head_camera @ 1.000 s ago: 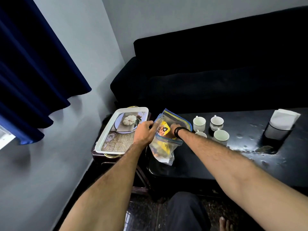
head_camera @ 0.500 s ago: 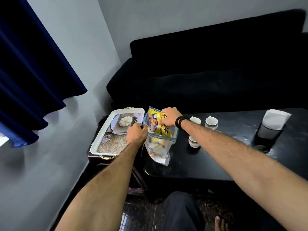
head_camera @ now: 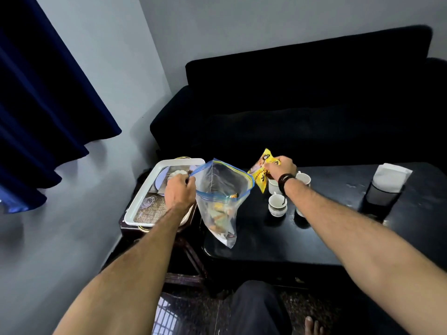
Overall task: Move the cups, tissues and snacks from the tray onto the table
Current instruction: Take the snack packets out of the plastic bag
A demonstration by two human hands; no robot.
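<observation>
My left hand grips the rim of a clear zip bag with a blue seal, held open over the left end of the black table. More snack packets lie in the bottom of the bag. My right hand holds a yellow snack packet outside the bag, above the white cups. Several cups stand on the table near my right wrist. A dark holder with white tissues stands at the table's right. The white tray sits on a side stand to the left.
A black sofa runs behind the table. A blue curtain hangs at the left against the grey wall. My knee and a bare foot are below the table's front edge.
My right hand has pulled the yellow snack packet out of the bag and moved it right, over the cups. My left hand keeps holding the bag open.
</observation>
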